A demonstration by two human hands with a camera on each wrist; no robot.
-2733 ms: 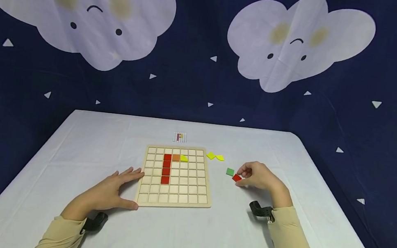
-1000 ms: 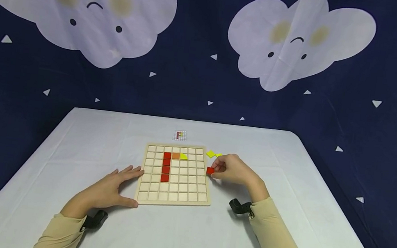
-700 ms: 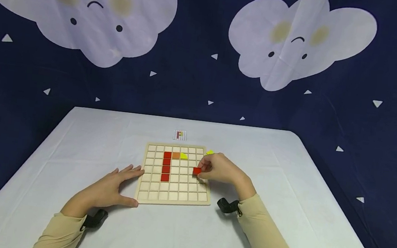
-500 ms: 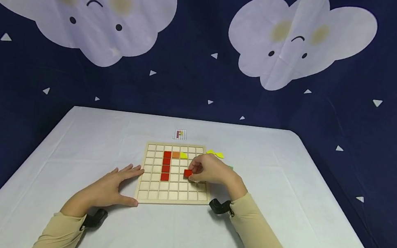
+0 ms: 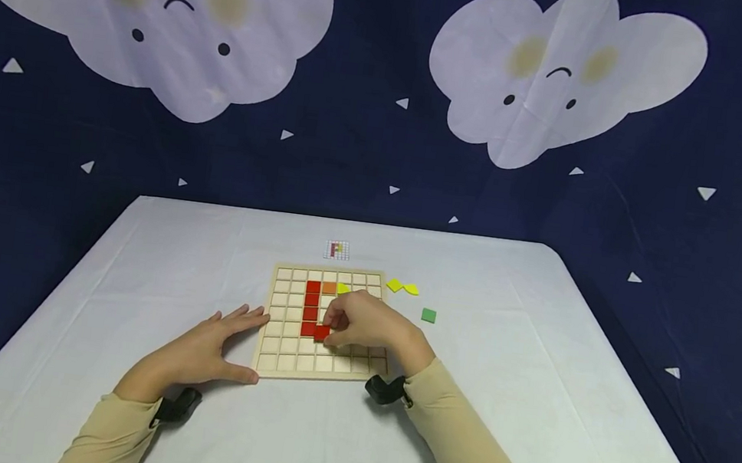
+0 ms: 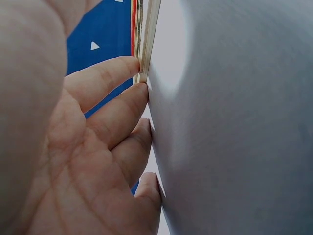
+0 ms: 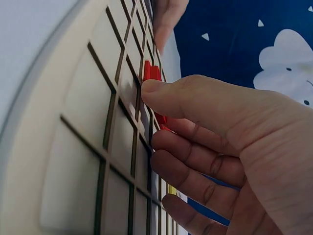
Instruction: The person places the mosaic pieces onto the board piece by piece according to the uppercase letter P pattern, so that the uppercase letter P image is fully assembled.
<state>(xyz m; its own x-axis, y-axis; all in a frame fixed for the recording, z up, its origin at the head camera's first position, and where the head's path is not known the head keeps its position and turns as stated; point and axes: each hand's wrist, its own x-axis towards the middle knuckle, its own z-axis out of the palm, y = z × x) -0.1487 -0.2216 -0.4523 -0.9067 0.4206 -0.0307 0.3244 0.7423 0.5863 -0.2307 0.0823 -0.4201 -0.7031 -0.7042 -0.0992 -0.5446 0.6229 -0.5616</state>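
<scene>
A wooden grid board (image 5: 286, 363) lies on the table. One column of it carries several red square tiles (image 5: 311, 300), with an orange tile (image 5: 329, 288) and a partly covered yellow tile (image 5: 343, 288) beside the top one. My right hand (image 5: 370, 324) pinches another red tile (image 5: 321, 333) between thumb and fingers, just right of the column's lowest tile. In the right wrist view, this red tile (image 7: 155, 73) shows past the thumb tip, close to the grid. My left hand (image 5: 206, 354) lies spread, its fingertips and thumb against the board's left edge.
Two yellow pieces (image 5: 394, 285) lie beside the board's top right corner. A green square tile (image 5: 428, 316) lies further right on the white tablecloth (image 5: 514, 311). Behind the board is a small card with a coloured grid pattern (image 5: 337, 250). A dark blue cloud-print backdrop (image 5: 351, 167) hangs behind.
My right hand has picked up the red tile from beside the green one and carried it left over the board to the red column. My left hand has stayed at the board's edge.
</scene>
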